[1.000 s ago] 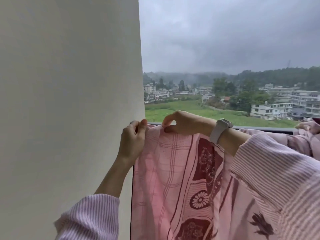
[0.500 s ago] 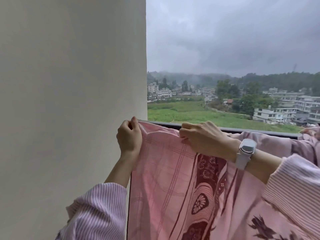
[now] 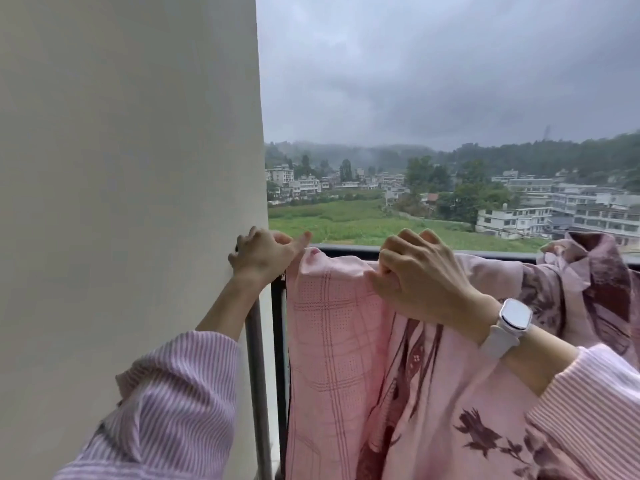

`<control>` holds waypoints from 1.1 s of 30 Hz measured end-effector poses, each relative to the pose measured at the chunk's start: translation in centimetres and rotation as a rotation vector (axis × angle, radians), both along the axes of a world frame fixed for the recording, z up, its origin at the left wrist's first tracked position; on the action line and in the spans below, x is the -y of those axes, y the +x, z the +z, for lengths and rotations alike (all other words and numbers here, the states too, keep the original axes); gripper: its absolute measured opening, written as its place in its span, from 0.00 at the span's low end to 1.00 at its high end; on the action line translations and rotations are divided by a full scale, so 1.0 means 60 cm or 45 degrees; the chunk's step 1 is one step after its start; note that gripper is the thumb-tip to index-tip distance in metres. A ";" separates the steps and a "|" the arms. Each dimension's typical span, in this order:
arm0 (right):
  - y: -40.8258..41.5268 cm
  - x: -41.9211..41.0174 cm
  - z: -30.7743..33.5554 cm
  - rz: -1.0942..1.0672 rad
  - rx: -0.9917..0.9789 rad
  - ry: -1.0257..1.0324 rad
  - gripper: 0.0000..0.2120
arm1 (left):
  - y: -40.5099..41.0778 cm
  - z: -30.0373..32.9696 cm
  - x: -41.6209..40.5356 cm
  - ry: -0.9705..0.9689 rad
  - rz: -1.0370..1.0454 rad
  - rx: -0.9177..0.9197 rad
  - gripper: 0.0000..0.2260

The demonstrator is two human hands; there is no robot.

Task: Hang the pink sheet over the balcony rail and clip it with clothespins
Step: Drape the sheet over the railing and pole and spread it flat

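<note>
The pink sheet [image 3: 339,323], checked with dark red flower patterns, hangs down my side of the dark balcony rail [image 3: 346,250]. My right hand [image 3: 415,275] grips a bunched fold of its top edge at the rail. My left hand [image 3: 263,254] curls over the rail's left end beside the wall, with one finger stretched out to touch the sheet's top corner. Farther right, more of the sheet lies crumpled over the rail. No clothespin is in view.
A plain cream wall [image 3: 121,202] fills the left half of the view, right beside my left hand. A grey pipe [image 3: 258,375] and a dark rail post [image 3: 278,341] run down beside the sheet's left edge. Past the rail lie fields and buildings far below.
My left hand let go of the sheet's corner and moved left onto the rail end by the wall. My right hand shifted right along the top edge and bunched the cloth.
</note>
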State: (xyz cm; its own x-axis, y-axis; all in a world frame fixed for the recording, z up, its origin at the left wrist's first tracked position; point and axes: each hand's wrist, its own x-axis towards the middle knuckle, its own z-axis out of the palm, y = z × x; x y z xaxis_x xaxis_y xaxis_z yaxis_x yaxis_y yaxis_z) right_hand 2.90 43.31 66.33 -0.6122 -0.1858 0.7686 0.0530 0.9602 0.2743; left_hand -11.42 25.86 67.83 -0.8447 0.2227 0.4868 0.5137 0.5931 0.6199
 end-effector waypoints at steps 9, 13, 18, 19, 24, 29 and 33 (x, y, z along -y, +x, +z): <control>-0.029 0.001 -0.031 -0.040 -0.154 0.055 0.11 | 0.003 0.014 -0.024 0.051 -0.057 0.080 0.10; -0.036 0.014 -0.029 -0.055 -0.188 -0.052 0.12 | -0.009 0.015 -0.014 0.390 0.046 -0.164 0.11; -0.050 0.029 -0.031 -0.076 -0.190 -0.078 0.12 | -0.031 -0.004 -0.001 0.148 0.189 -0.434 0.10; -0.051 0.028 -0.034 -0.091 -0.196 -0.045 0.11 | -0.040 -0.016 0.004 0.090 0.217 -0.422 0.11; -0.027 0.005 -0.046 -0.069 -0.264 -0.013 0.14 | -0.015 -0.058 0.014 0.060 0.222 -0.714 0.15; 0.029 -0.022 -0.059 -0.084 -0.223 -0.167 0.20 | 0.081 -0.070 -0.056 -0.084 -0.254 -0.932 0.18; 0.102 -0.079 -0.061 -0.168 -0.284 -0.190 0.18 | 0.150 -0.072 -0.127 -0.012 -0.440 -0.944 0.17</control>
State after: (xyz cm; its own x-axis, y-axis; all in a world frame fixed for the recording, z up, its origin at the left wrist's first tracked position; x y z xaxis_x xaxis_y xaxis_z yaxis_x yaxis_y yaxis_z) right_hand 8.99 48.07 62.68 -0.4365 0.0094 0.8997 0.2230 0.9699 0.0981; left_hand -2.44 33.45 63.49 -0.1865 0.4185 0.8889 0.9433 0.3293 0.0429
